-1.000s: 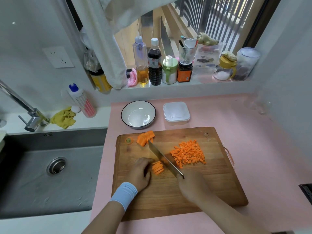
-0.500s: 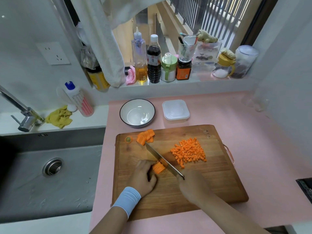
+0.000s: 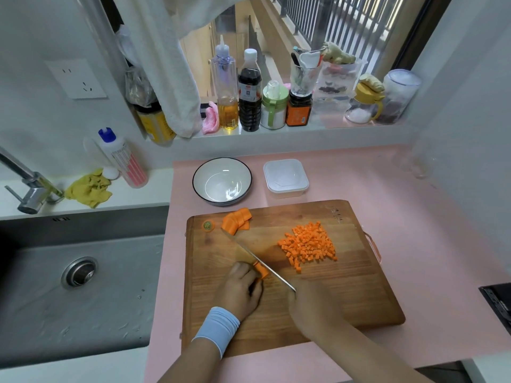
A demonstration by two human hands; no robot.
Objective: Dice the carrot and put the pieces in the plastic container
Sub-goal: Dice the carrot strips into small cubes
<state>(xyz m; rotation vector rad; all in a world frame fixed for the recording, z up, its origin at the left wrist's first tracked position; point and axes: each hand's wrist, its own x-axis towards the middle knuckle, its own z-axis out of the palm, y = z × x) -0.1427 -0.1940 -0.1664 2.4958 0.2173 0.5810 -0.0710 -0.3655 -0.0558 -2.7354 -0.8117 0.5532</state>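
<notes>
Head view — grainy wooden cutting board (image 3: 345, 299) carries a heap of small orange carrot cubes (image 3: 308, 246). Left hand (image 3: 243, 291), fingers curled, pins the orange carrot strips (image 3: 261, 270). Right hand (image 3: 312, 305) grasps the thin steel knife (image 3: 257, 255) — blade against the strips. Translucent square plastic container (image 3: 285, 178) sits just behind the board.

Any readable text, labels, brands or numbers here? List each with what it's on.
Nothing is legible.
Label on dark sauce bottle: blurred.
Label on orange jar: blurred.
Print on yellow jar: blurred.
Print on soap bottle: too small.
Mark on cutting board: too small.
Mark on sink rim: blurred.
</notes>
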